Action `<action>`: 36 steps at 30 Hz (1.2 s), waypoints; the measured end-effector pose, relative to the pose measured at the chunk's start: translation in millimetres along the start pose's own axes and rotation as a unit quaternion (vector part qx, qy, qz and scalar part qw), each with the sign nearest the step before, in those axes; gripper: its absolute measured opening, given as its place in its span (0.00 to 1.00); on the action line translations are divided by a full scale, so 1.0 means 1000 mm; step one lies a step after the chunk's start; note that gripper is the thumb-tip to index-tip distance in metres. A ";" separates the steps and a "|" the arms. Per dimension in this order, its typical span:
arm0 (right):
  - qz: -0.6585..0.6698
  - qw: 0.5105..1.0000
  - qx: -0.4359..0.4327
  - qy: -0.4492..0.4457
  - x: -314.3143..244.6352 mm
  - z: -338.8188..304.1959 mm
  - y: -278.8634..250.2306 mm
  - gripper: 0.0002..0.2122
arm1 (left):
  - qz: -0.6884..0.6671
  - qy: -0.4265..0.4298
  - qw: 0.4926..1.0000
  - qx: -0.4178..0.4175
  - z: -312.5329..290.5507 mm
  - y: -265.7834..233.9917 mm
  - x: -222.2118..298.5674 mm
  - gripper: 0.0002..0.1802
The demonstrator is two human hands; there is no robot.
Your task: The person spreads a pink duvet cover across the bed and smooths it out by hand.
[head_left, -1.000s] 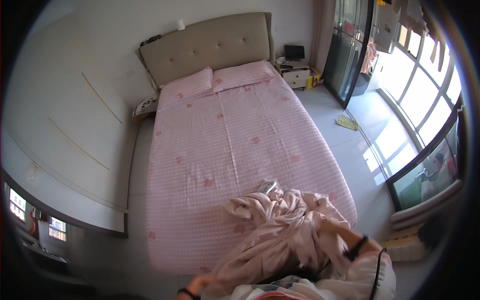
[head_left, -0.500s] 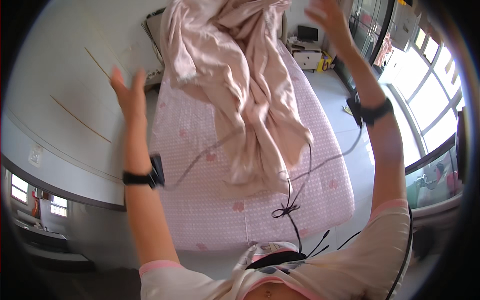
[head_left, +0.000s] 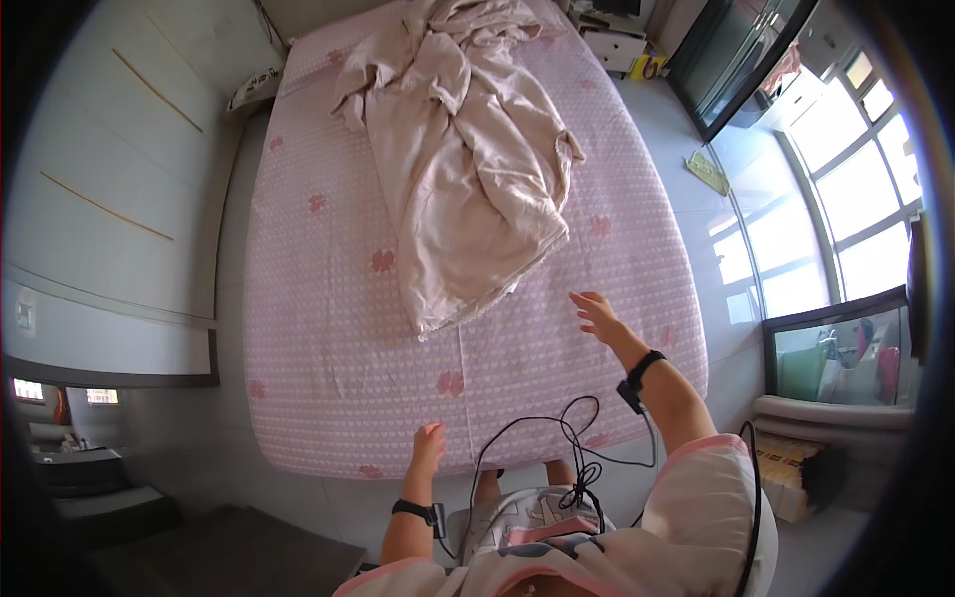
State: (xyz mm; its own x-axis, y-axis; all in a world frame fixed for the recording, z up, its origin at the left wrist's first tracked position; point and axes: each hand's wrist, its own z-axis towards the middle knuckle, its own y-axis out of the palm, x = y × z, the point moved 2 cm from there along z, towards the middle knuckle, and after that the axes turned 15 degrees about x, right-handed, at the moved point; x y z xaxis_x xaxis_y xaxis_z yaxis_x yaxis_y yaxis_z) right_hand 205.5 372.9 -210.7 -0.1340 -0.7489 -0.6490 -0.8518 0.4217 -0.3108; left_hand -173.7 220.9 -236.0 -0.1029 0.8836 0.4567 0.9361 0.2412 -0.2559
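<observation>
A crumpled pale pink blanket (head_left: 468, 189) lies on the bed, running from its far end to about the middle of the mattress. Under it is a fitted sheet (head_left: 328, 259) with small hearts and darker pink flowers. My right hand (head_left: 599, 316) hovers over the bed at the right of the blanket's near edge, fingers apart and nothing held. Lower and to the left, my left hand (head_left: 428, 445) is near the bed's front edge, with loosely bent fingers and nothing visible in it. Neither hand touches the blanket. Black bands with small boxes circle both wrists.
Black cables (head_left: 582, 438) loop in front of my body, with one reaching the right wrist. Pale wardrobe panels (head_left: 119, 149) stand at the left, and a white nightstand (head_left: 614, 48) at the far right. A green item (head_left: 707, 172) lies on the right-hand floor by the window.
Both raised arms have come down toward me, and the hands are now low over the near bed. The blanket, lifted and bunched before, has settled flat onto the mattress.
</observation>
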 end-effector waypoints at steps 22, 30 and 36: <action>0.078 0.995 0.056 -0.004 0.061 0.034 0.263 0.14 | -0.286 -0.127 0.950 0.008 0.033 0.038 -0.045 0.13; 0.225 0.969 0.094 0.042 0.045 0.018 0.281 0.10 | -0.313 -0.156 0.937 -0.003 0.030 0.028 -0.073 0.13; 0.381 0.915 -0.099 0.081 0.015 -0.059 0.272 0.09 | -0.380 -0.117 0.917 -0.047 0.001 0.019 -0.025 0.23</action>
State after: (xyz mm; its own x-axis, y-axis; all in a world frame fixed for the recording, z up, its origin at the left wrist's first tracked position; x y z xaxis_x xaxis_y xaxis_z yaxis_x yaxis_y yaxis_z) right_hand -58.0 446.4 -263.7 -0.7877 -0.3478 -0.5085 -0.5524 0.7641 0.3332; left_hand -153.9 204.3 -253.4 -0.7957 0.5401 0.2742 0.5884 0.7966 0.1384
